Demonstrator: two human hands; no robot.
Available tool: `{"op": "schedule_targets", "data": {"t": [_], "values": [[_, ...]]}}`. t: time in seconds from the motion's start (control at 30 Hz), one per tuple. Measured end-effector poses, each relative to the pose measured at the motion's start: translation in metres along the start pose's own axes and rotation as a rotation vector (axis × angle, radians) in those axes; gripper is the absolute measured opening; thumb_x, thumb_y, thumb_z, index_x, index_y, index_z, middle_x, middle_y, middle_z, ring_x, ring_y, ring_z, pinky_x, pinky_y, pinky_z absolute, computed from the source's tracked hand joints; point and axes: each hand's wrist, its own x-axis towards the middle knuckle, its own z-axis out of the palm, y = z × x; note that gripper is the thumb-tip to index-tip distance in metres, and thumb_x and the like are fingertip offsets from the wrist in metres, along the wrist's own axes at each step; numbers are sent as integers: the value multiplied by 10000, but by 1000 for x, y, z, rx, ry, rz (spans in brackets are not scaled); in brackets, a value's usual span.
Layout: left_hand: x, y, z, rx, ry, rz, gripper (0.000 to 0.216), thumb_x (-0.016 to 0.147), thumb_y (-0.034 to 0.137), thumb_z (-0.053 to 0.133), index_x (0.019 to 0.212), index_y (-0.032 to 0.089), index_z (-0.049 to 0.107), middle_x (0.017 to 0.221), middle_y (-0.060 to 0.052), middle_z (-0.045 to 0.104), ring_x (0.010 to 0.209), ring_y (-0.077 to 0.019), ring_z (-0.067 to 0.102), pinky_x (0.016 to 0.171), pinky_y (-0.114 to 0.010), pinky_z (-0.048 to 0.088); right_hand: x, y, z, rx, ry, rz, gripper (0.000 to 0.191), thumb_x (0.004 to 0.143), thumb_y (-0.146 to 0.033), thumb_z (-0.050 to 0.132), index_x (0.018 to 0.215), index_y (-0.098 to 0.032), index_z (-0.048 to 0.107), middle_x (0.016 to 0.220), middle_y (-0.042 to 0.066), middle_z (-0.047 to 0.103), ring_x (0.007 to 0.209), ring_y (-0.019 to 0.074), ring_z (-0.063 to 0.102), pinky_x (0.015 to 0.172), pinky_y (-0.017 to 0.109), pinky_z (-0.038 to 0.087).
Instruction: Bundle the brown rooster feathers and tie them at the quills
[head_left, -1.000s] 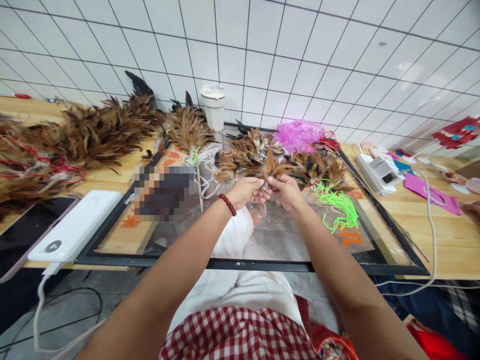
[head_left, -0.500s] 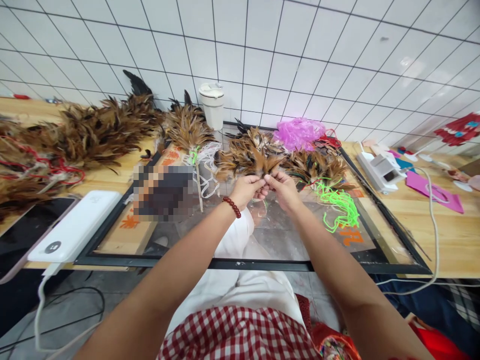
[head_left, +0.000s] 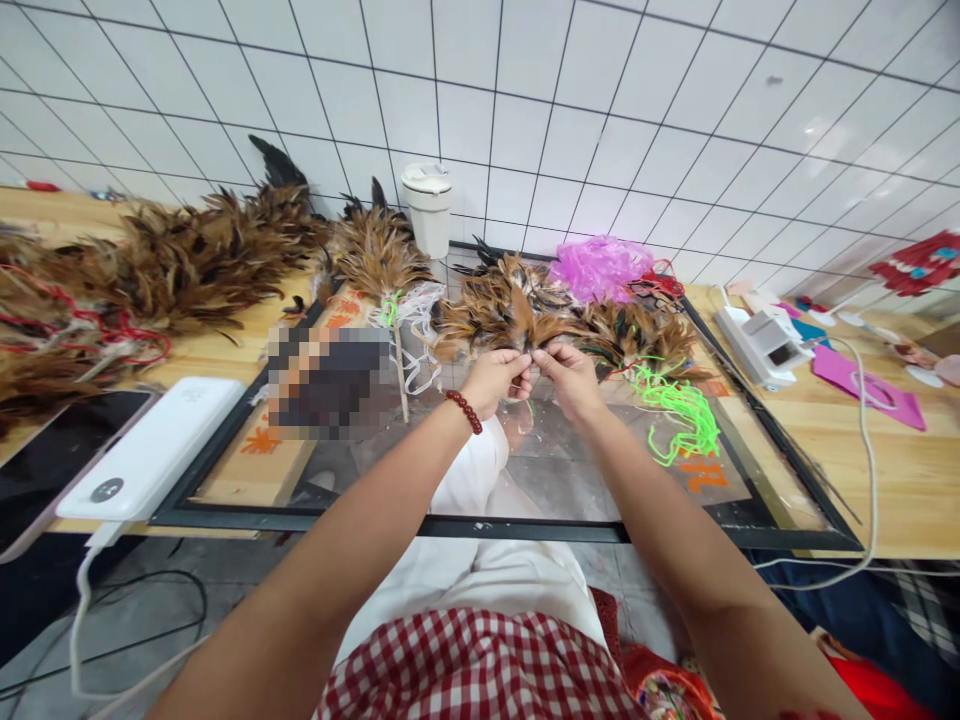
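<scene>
Glass tabletop, lidded cup, left hand, right hand pinching feathers

I see white pwr bank near left, white cup far ctr, pink plastic to its right.

frame on bench | cup behind frame | feathers on frame, far side | cord on frame, right part | power bank left of frame

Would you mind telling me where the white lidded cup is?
In the head view, the white lidded cup stands at the back by the tiled wall, left of centre, just right of a feather bundle.
</scene>
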Motion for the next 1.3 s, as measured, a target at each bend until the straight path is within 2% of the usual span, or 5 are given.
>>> {"op": "schedule_targets", "data": {"t": [0.57,0.73,0.87,1.1,1.3], "values": [[1,-5,5,128,28,55,193,857,132,514,665,135,530,566,32,538,381,-53,502,357,-164,358,-1,-1,0,10,-84,-10,303,634,-422,745,625,-205,535,591,-34,544,591,119,519,619,267,434],[1,-7,5,138,54,74,314,871,152,504,559,141,469,435,49,444,343,-45,439,350,-160,313,0,2,-1,-17,-36,-66,272,636,-380,756,618,-198,555,605,-46,509,599,99,482,619,243,412],[2,-7,3,115,51,64,253,858,153,531,607,123,516,520,25,521,378,-44,479,360,-161,335,1,4,-1,7,-22,-75,251,626,-347,779,630,-191,582,634,-44,537,618,89,502,625,224,412],[0,4,-9,19,-215,-109,237,823,242,618,639,101,568,508,13,515,382,-48,466,368,-158,331,-6,-12,-2,247,-307,277,366,607,-460,799,618,-166,582,545,-28,574,531,96,557,567,231,466],[-1,4,-10,20,-284,-126,215,808,291,643,745,87,622,597,-19,589,466,-74,565,433,-172,423,-4,-14,-2,294,-247,291,353,607,-441,809,661,-154,612,477,-52,528,423,82,508,439,214,430]]}}
